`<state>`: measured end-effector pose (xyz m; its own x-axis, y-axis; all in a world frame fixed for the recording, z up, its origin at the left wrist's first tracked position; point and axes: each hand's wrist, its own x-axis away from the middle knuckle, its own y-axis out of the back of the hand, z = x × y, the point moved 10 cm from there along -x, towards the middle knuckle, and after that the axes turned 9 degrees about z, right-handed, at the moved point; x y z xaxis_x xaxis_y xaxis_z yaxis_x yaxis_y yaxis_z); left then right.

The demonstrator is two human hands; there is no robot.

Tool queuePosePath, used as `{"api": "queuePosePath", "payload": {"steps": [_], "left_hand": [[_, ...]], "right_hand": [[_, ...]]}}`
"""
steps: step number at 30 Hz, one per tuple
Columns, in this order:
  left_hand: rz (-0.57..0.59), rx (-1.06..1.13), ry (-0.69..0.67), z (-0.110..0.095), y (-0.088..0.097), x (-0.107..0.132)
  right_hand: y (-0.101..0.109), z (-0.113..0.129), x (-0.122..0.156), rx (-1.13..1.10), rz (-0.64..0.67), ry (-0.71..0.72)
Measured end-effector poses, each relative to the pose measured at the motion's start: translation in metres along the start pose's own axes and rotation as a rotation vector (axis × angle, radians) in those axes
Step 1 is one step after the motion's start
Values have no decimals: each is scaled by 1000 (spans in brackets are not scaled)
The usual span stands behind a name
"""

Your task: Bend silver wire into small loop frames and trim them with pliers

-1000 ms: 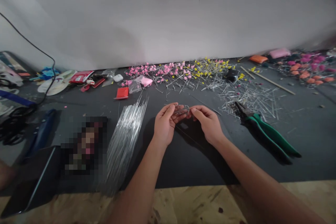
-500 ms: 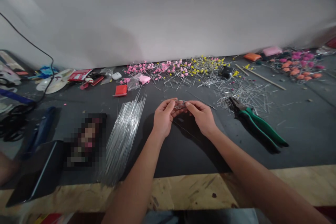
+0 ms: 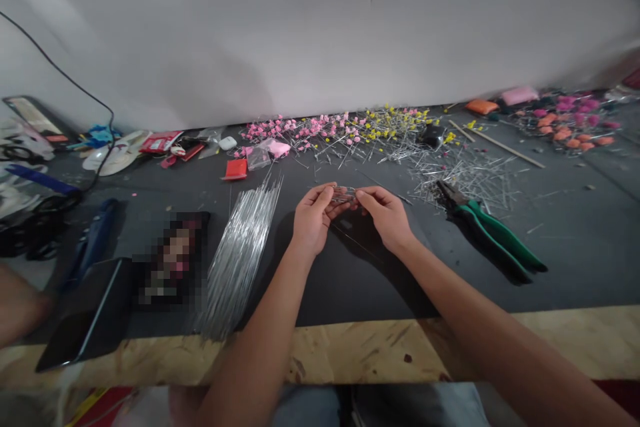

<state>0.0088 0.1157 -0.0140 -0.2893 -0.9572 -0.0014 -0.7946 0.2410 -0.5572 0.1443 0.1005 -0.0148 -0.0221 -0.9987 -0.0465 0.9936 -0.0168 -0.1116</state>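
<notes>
My left hand (image 3: 312, 219) and my right hand (image 3: 386, 216) meet over the dark mat (image 3: 350, 273), fingers pinched together on a small bent wire piece (image 3: 344, 195) held between them. A thin wire trails down from it toward me. A bundle of long silver wires (image 3: 239, 255) lies just left of my left hand. Green-handled pliers (image 3: 490, 233) lie to the right of my right hand.
Pink and yellow headed wire stems (image 3: 345, 133) are heaped along the white wall, with loose cut wires (image 3: 465, 177) beside them. Orange and pink pieces (image 3: 570, 120) sit far right. A dark tablet (image 3: 85, 320), a blue tool (image 3: 95, 240) and clutter lie left. Another person's arm (image 3: 20, 307) shows at the left edge.
My hands stay pinched on the wire piece with only slight finger movement. The view has tilted down, showing more of the wooden table edge.
</notes>
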Motion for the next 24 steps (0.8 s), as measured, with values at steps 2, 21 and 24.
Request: {"api": "queuePosePath", "payload": {"steps": [2, 21, 24], "left_hand": [[2, 11, -2, 0, 0, 1], [-91, 71, 75, 7, 4, 4], [-97, 81, 86, 7, 6, 4]], "right_hand": [[0, 0, 1, 8, -5, 2], [-2, 2, 3, 24, -7, -60], [-1, 1, 3, 43, -15, -81]]}}
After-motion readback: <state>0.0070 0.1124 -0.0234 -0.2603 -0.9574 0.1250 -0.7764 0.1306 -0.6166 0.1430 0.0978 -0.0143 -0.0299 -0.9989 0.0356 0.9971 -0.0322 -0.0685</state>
